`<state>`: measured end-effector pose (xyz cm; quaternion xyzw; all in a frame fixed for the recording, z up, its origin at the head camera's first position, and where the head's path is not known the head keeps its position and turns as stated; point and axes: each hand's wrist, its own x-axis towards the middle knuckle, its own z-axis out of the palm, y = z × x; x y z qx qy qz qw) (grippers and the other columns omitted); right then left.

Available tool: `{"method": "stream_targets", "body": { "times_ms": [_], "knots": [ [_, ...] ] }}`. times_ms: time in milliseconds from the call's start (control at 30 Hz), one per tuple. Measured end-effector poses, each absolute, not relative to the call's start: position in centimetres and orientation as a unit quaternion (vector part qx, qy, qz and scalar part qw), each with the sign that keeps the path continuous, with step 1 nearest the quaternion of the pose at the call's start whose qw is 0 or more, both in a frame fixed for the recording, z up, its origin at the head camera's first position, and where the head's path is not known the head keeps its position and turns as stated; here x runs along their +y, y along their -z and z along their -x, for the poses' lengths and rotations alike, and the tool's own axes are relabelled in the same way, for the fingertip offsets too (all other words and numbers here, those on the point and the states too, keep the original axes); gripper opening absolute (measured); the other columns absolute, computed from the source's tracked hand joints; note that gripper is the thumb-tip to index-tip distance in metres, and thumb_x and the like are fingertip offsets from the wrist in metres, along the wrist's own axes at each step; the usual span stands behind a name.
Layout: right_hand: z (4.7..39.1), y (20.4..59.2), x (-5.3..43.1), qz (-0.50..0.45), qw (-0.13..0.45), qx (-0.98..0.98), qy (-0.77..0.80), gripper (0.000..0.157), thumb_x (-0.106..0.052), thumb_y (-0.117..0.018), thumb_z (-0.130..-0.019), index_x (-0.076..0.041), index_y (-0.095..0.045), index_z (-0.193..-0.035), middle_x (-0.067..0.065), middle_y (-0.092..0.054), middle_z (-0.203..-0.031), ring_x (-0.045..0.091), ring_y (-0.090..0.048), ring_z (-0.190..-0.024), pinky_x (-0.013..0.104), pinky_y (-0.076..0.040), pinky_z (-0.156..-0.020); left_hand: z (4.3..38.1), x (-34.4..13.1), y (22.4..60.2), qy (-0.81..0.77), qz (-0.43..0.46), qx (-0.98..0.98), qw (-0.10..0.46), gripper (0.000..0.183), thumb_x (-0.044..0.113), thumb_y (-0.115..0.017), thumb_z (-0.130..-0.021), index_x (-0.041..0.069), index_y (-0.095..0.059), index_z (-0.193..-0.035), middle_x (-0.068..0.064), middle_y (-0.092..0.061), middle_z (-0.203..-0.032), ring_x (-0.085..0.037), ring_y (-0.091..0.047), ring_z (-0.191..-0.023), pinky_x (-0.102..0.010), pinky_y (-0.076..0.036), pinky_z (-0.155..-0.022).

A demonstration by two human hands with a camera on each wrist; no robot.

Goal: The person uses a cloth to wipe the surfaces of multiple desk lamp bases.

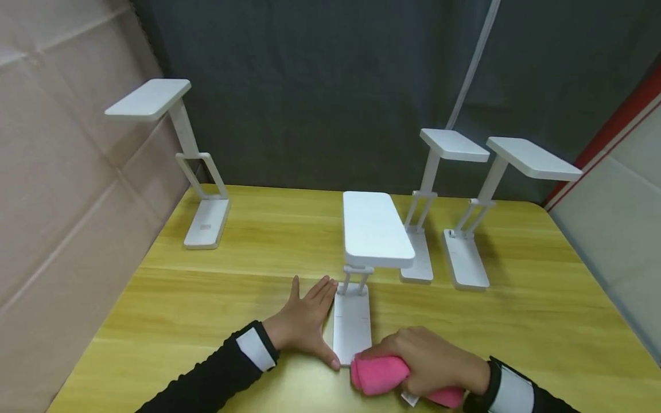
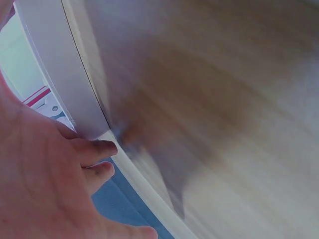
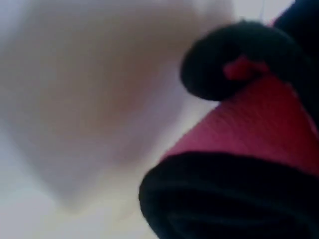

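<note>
A white folding desk lamp (image 1: 379, 229) stands near the table's middle, its flat head raised over a long base (image 1: 352, 324). My left hand (image 1: 304, 324) spreads its straight fingers and thumb along the base's left side; the left wrist view shows the fingers (image 2: 94, 152) by a pale edge. My right hand (image 1: 431, 358) grips a bunched pink cloth (image 1: 379, 374) at the base's near right corner. In the right wrist view the cloth (image 3: 259, 129) fills the right side, with dark edging, and the hand itself is hidden.
Two similar white lamps (image 1: 454, 144) (image 1: 534, 158) stand at the back right of the wooden table (image 1: 279, 229), and another lamp (image 1: 150, 98) at the back left. A dark curtain (image 1: 299, 97) hangs behind, with a pale wall covering (image 1: 67, 189) along the left.
</note>
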<state>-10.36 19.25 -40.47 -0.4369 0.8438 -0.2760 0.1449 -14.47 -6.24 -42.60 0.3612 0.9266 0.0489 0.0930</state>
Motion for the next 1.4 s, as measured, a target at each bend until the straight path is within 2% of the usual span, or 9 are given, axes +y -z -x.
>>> {"method": "stream_targets", "body": {
  "times_ms": [167,333,433,633,733,1000,1100,1267,1400],
  "knots": [
    [13.0,39.6,17.4,0.413,0.041,0.882,0.225,0.071,-0.011,-0.067,-0.056,-0.034,-0.051,-0.122,-0.012,-0.060,-0.093,0.001,-0.050,-0.069,0.019,-0.042,-0.053,14.6,-6.1,42.6,-0.066,-0.357,0.926,0.102,0.135,0.083,-0.059,-0.048,0.001,-0.006,-0.141,-0.014,-0.013,-0.148,-0.024,-0.003,-0.136,-0.070,0.001,-0.096],
    [14.3,40.1,15.3,0.371,-0.066,0.923,0.084,0.071,-0.015,-0.068,-0.055,-0.027,-0.053,-0.123,-0.001,-0.060,-0.086,0.002,-0.040,-0.049,0.018,-0.033,-0.039,14.6,-5.9,42.7,-0.089,-0.348,0.926,0.115,0.133,0.083,-0.059,-0.050,0.004,-0.006,-0.141,-0.011,-0.010,-0.149,-0.023,0.000,-0.136,-0.070,0.004,-0.096],
    [13.9,40.3,14.6,0.348,-0.045,0.935,0.053,0.072,-0.014,-0.065,-0.054,-0.028,-0.053,-0.123,-0.003,-0.057,-0.080,0.003,-0.031,-0.040,0.020,-0.025,-0.033,14.7,-5.9,42.6,-0.093,-0.342,0.928,0.114,0.132,0.083,-0.059,-0.050,0.004,-0.005,-0.142,-0.010,-0.010,-0.149,-0.023,0.001,-0.136,-0.069,0.005,-0.096],
    [11.7,40.0,14.5,0.385,0.007,0.921,0.064,0.064,-0.022,-0.069,-0.058,-0.031,-0.054,-0.120,-0.006,-0.053,-0.069,0.004,-0.033,-0.046,0.021,-0.028,-0.038,14.6,-6.1,42.2,-0.057,-0.346,0.932,0.094,0.134,0.084,-0.059,-0.048,0.003,-0.007,-0.141,-0.012,-0.013,-0.148,-0.025,-0.003,-0.136,-0.070,0.000,-0.096],
    [10.5,39.8,14.9,0.397,0.031,0.912,0.095,0.063,-0.017,-0.068,-0.059,-0.032,-0.055,-0.119,-0.009,-0.052,-0.069,0.003,-0.035,-0.050,0.020,-0.029,-0.041,14.6,-6.2,42.2,-0.043,-0.345,0.933,0.089,0.134,0.086,-0.057,-0.048,0.003,-0.008,-0.141,-0.012,-0.014,-0.148,-0.025,-0.004,-0.136,-0.070,-0.002,-0.096],
    [11.8,37.9,17.5,0.457,0.171,0.849,0.200,0.072,-0.004,-0.062,-0.051,-0.035,-0.056,-0.115,-0.020,-0.058,-0.089,-0.004,-0.047,-0.066,0.018,-0.040,-0.054,14.8,-6.5,41.9,-0.066,-0.341,0.932,0.105,0.135,0.085,-0.057,-0.049,0.002,-0.004,-0.141,-0.014,-0.011,-0.148,-0.025,-0.002,-0.136,-0.070,0.002,-0.096],
    [13.7,37.3,18.0,0.445,0.151,0.863,0.185,0.071,-0.002,-0.061,-0.053,-0.033,-0.056,-0.117,-0.017,-0.059,-0.092,-0.001,-0.049,-0.067,0.021,-0.042,-0.056,14.8,-6.5,41.9,-0.078,-0.340,0.931,0.111,0.134,0.083,-0.059,-0.050,0.002,-0.003,-0.141,-0.013,-0.011,-0.148,-0.024,-0.002,-0.136,-0.070,0.003,-0.096],
    [15.4,39.3,18.0,0.392,0.005,0.916,0.081,0.061,-0.016,-0.068,-0.064,-0.029,-0.053,-0.122,-0.005,-0.058,-0.083,0.006,-0.047,-0.058,0.025,-0.041,-0.049,14.7,-6.4,42.1,-0.075,-0.340,0.929,0.121,0.134,0.083,-0.059,-0.050,0.004,-0.002,-0.141,-0.011,-0.009,-0.149,-0.023,0.000,-0.136,-0.070,0.004,-0.095],
    [15.0,40.8,18.4,0.368,0.001,0.923,0.109,0.062,-0.018,-0.067,-0.063,-0.025,-0.053,-0.122,-0.008,-0.057,-0.081,0.004,-0.045,-0.057,0.024,-0.040,-0.049,14.7,-6.3,42.1,-0.069,-0.339,0.930,0.122,0.134,0.084,-0.058,-0.049,0.004,-0.002,-0.141,-0.011,-0.009,-0.149,-0.024,0.000,-0.136,-0.070,0.004,-0.096]
  ]
}}
